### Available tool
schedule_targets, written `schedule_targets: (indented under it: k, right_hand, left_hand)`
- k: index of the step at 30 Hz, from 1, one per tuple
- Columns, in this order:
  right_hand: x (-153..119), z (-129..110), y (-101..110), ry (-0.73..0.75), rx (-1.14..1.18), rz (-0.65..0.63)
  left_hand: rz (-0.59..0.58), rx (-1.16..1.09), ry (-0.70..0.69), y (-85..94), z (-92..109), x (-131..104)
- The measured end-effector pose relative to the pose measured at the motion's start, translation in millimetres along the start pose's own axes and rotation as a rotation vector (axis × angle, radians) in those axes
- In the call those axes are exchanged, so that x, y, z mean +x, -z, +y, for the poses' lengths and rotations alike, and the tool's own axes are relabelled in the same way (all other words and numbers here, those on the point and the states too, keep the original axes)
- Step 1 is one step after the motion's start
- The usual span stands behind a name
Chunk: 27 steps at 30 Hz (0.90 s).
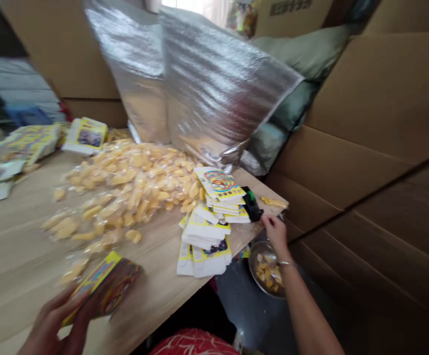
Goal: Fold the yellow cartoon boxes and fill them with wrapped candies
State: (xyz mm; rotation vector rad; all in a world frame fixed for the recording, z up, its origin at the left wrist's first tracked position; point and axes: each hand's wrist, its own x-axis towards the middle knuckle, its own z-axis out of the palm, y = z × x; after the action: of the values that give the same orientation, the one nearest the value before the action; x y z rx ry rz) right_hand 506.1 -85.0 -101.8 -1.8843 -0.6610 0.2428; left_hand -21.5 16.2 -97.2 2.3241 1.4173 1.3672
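Note:
My left hand [61, 320], at the lower left, is closed around a small printed cardboard box [107, 286], yellow and brown, held tilted over the table. At the table's right edge, the fingers of my right hand [276, 231] are pinched together at the front end of a black tape dispenser [252, 203] with a green core. Anything between those fingertips is too small to make out. Beside the dispenser lie stacks of flat printed cartons [220, 185], white and yellow. Many yellow pieces in clear wrappers [136, 172] are heaped across the table's middle.
Silver foil bags [214, 84] stand open behind the heap. Large cardboard boxes [380, 98] wall the right side. A metal bowl [252, 268] of yellow pieces sits below the table edge. More cartons [33, 143] lie at the left; a yellow scrap [274, 202] rests on the table corner.

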Motion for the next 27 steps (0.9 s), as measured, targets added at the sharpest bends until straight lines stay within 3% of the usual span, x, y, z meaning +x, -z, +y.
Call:
schedule_targets:
  k: [3, 6, 10, 12, 13, 16, 18, 22, 24, 27]
  right_hand:
    - [-26, -31, -35, 0.099, 0.1, -0.075]
    - [-86, -83, -89, 0.171, 0.294, -0.331]
    - [-183, -152, -157, -0.001, 0.668, -0.884]
    - [-213, -172, -184, -0.103, 0.794, -1.05]
    - [-222, -178, -195, -0.14, 0.814, -1.074]
    - [-226, -183, -216, -0.158, 0.7, -0.993]
    - [-218, -180, -220, -0.131, 0.583, -1.021]
    - [-198, -171, -216, -0.035, 0.47, -1.236]
    - [-193, -167, -213, 0.105, 0.396, -1.223]
    - [-200, -161, -210, 0.323, 0.268, -1.128]
  left_hand:
    - [-0.018, -0.005, -0.02, 8.0, 17, 3]
    - [-0.051, -0.053, -0.025, 3.7, 27, 12]
    - [-0.077, -0.086, 0.014, -2.2, 31, 17]
    - [-0.084, -0.101, 0.015, -2.9, 30, 17]
    - [-0.088, -0.113, 0.005, -3.0, 30, 16]
    - [-0.102, -0.166, -0.012, -2.7, 31, 13]
    - [-0.11, -0.225, 0.028, -2.0, 35, 13]
    - [-0.186, -0.388, 0.378, -0.6, 47, 25]
    - [-0.25, -0.473, 0.563, 0.0, 52, 34]
    - [-0.356, -0.601, 0.666, 6.7, 56, 41]
